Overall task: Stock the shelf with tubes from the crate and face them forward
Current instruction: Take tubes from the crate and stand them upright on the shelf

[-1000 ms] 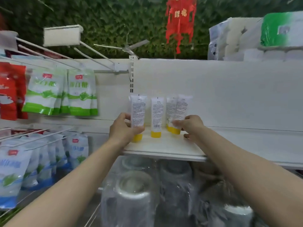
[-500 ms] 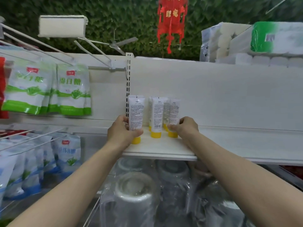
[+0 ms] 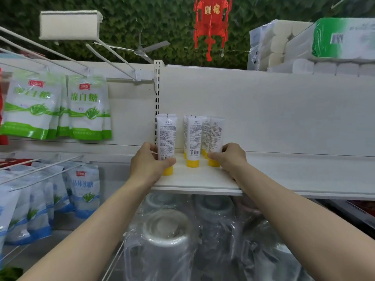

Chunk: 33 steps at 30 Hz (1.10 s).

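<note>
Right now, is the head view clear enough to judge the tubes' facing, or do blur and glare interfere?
Head view: white yellow-capped tubes sharp at centre, barcodes visible; green-and-white sugar bags at left and white toilet-roll packs at top right soft; glare on clear plastic wrap below.

The shelf [image 3: 304, 179] has wide free board to the right of the right tube [image 3: 216, 136], up to the back panel [image 3: 284, 110]. On the left, the slotted upright [image 3: 156, 94] stands just beside the left tube [image 3: 166, 136] and closes that side. Between the left tube and the middle tube [image 3: 193, 138] is a narrow gap. A strip of board lies open before the tubes.
</note>
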### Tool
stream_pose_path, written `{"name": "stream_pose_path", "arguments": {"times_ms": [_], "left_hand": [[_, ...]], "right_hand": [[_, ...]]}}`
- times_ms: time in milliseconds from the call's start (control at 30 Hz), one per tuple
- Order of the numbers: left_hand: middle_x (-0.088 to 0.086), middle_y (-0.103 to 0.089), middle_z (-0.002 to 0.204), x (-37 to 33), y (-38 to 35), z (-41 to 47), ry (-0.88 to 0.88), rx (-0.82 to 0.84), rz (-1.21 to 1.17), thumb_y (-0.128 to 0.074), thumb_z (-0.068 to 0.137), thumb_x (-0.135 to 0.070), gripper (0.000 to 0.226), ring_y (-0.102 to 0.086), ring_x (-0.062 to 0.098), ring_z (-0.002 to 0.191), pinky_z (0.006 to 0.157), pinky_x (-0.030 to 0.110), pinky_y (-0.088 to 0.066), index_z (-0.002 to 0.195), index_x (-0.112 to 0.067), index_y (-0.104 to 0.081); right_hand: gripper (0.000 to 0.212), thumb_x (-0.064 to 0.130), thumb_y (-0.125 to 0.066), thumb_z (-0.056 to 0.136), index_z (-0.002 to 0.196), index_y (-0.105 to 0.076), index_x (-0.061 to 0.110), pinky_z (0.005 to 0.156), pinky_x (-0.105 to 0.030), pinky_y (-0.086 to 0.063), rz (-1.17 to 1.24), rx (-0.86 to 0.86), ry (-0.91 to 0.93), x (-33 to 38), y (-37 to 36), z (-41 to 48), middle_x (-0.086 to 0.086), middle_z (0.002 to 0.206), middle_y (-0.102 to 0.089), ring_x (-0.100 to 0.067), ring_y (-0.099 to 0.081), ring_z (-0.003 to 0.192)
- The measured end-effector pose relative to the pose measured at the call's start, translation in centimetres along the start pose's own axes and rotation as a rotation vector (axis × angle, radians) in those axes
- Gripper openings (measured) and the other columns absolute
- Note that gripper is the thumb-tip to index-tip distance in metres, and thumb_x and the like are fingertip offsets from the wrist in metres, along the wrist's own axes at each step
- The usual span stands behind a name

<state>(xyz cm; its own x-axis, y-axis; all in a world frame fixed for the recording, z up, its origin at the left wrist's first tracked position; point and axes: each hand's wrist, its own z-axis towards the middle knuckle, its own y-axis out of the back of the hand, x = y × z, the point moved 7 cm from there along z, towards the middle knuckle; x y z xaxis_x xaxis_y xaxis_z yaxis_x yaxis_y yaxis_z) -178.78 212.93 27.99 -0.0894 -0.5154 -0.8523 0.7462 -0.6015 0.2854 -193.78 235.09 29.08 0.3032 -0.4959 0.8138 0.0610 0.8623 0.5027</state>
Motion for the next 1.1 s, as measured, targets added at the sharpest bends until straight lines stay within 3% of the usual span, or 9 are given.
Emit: {"name": "stream_pose_path", "arguments": {"times_ms": [700, 1100], "left_hand": [[-0.003, -0.069, 0.096, 0.33, 0.25, 0.02, -0.001, 0.0, -0.012, -0.09, 0.062, -0.033, 0.051, -0.067, 0.018, 0.088, 0.085, 0.041, -0.055, 0.098, -0.022, -0.055], [-0.003, -0.068, 0.096, 0.08, 0.34, -0.36, -0.001, 0.012, -0.025, -0.089, 0.065, -0.03, 0.05, -0.065, 0.017, 0.088, 0.081, 0.034, -0.053, 0.102, -0.019, -0.057]], "right_hand": [[0.04, 0.037, -0.08, 0.078, 0.108, -0.065, 0.014, 0.091, -0.039, -0.054, 0.013, -0.004, -0.025, -0.02, 0.08, -0.2, -0.004, 0.112, -0.068, -0.023, -0.065, 0.099], [0.036, 0.038, -0.08, 0.078, 0.103, -0.065, 0.015, 0.09, -0.041, -0.054, 0.007, -0.02, -0.022, -0.31, 0.18, -0.07, -0.003, 0.109, -0.069, -0.023, -0.065, 0.098]]}}
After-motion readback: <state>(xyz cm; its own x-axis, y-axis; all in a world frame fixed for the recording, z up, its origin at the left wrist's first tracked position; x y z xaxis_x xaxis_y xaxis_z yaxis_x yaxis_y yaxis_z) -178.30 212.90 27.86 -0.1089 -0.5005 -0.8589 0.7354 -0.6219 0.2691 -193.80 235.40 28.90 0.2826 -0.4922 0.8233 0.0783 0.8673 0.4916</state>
